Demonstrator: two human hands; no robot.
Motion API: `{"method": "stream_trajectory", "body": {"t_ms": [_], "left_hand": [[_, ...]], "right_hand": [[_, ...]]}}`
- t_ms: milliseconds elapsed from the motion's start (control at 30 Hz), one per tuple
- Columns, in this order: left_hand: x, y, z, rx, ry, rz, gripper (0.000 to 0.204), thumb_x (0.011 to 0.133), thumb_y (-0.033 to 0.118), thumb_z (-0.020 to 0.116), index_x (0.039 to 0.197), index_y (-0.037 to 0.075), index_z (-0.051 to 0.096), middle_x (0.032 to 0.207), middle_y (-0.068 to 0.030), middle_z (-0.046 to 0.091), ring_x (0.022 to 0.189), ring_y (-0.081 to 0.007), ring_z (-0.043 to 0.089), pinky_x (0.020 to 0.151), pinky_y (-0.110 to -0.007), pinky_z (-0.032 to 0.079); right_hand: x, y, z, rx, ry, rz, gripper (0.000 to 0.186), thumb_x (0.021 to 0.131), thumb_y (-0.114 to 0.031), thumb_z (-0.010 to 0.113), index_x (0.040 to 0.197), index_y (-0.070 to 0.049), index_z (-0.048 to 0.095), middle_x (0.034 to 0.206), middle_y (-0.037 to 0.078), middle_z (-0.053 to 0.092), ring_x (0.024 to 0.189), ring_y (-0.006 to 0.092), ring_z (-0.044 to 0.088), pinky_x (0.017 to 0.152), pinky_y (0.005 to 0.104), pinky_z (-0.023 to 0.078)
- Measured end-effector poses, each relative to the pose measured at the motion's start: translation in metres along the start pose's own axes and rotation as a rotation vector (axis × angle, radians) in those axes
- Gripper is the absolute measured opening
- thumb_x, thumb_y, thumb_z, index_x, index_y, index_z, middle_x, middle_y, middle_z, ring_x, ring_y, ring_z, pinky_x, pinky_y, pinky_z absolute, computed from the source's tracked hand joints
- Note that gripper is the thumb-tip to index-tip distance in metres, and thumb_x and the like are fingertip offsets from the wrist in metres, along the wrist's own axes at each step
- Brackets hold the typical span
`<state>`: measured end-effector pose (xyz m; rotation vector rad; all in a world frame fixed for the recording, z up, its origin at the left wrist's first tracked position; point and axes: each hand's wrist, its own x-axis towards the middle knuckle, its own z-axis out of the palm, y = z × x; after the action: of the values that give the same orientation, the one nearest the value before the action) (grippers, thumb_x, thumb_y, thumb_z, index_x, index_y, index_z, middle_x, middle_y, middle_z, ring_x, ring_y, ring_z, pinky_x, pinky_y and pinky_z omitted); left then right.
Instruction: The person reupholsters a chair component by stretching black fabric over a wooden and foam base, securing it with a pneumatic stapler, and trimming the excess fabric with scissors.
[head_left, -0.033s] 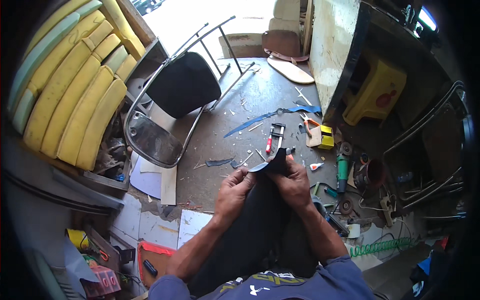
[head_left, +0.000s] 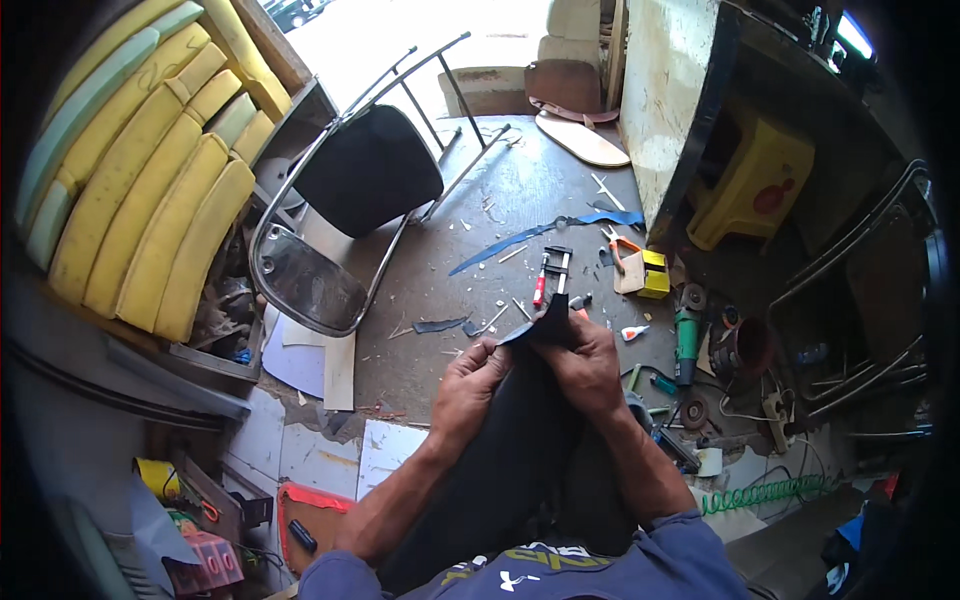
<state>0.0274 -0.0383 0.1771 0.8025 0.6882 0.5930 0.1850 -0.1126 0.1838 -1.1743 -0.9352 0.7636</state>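
Between both my hands is a black sheet of cloth or leather-like covering (head_left: pixel 548 328), lifted in front of me. My left hand (head_left: pixel 468 385) pinches its left edge between thumb and fingers, where a thin pale rim shows. My right hand (head_left: pixel 583 368) grips the other side, with the thumb on top and the fingers partly hidden. The sheet's upper corner stands up in a point between the hands. Below, dark material runs over my lap, and I cannot tell where the sheet ends and my trousers begin. Just beyond the hands lies a red-handled clamp (head_left: pixel 541 280) on the floor.
A metal-framed chair with a black pad (head_left: pixel 370 170) lies tipped at the left, near stacked yellow foam pads (head_left: pixel 160 220). To the right are orange-handled pliers (head_left: pixel 617 245), a yellow box (head_left: pixel 654 275), a small glue bottle (head_left: pixel 634 332) and a green angle grinder (head_left: pixel 687 330). Scraps litter the floor.
The sheet's raised corner has tilted slightly left, and less of its pale edge shows. Both hands keep their hold almost unmoved.
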Motion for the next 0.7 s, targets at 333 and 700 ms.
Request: {"method": "stream_trajectory", "body": {"t_ms": [333,700], "left_hand": [[-0.007,-0.017,0.034,-0.183,-0.076,-0.107,0.016,0.108,0.023,0.059,0.107,0.008,0.065,0.091,0.0005,0.069,0.076,-0.0055,0.065,0.068,-0.021,0.054],[-0.008,0.055,0.033,0.529,-0.202,-0.142,0.046,0.088,0.015,0.082,0.126,-0.003,0.062,0.112,-0.0084,0.07,0.101,-0.0138,0.067,0.092,-0.03,0.054]], "right_hand": [[0.008,-0.02,-0.023,0.181,0.122,0.366,0.021,0.096,-0.016,0.065,0.096,0.002,0.075,0.078,0.002,0.071,0.065,0.0069,0.063,0.059,0.0245,0.051],[0.004,0.0,-0.026,0.173,-0.027,0.226,0.021,0.103,-0.02,0.067,0.114,-0.002,0.073,0.096,0.0,0.074,0.084,0.0079,0.066,0.074,0.0274,0.054]]}}
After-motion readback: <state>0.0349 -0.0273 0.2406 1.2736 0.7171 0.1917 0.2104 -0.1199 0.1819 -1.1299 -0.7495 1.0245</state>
